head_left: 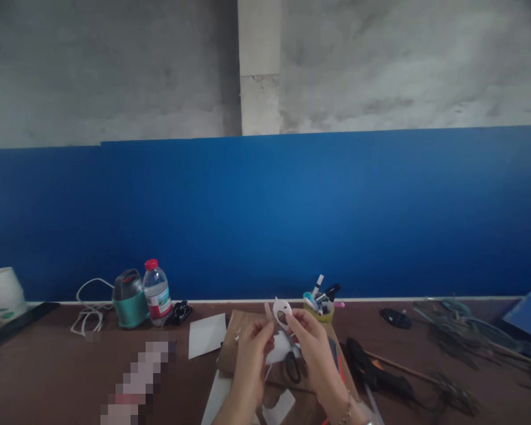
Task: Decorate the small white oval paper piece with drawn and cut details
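My right hand (312,342) pinches a small white paper cutout (283,307), rounded, with a hole in it and a pointed tip on top. Close beside it, my left hand (254,348) has its fingertips pressed together near the cutout's left edge; whether they grip anything is too small to tell. Below the hands lie scissors with black handles (292,367) and a torn-looking white paper scrap (279,408). Brown kraft paper or board (230,348) spreads beneath, with a white sheet (207,335) at its left.
A yellow-green pen cup (325,314) stands behind my right hand. Rightward lie a black glue gun (376,372), a black mouse (395,317) and tangled wires (460,330). A water bottle (158,295), a teal container (131,307) and a white cable (88,316) are at left. A blue partition (265,218) rises behind.
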The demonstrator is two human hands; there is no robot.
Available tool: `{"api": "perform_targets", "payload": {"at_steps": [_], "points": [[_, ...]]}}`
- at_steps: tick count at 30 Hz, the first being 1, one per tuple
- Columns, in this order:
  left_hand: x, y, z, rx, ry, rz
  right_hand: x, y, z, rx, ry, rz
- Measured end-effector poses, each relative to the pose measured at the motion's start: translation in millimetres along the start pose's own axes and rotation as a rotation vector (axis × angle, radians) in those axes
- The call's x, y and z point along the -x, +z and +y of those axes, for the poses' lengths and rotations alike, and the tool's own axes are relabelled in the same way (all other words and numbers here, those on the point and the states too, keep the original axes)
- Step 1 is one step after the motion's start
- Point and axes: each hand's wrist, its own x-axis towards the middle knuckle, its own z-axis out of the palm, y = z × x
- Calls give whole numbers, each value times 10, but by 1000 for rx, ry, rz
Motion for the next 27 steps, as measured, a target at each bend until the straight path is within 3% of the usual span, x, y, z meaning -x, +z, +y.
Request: {"api": "perform_targets", "payload": {"at_steps": [5,17,27], "points": [[33,35,66,71,-46,-17,2,8,-8,51,-79,12],[-36,-32,-18,82,-47,-63,-28,17,29,52,-85,0],[-24,-24,6,83,-74,-31,-38,5,74,71,-104,-16]]}}
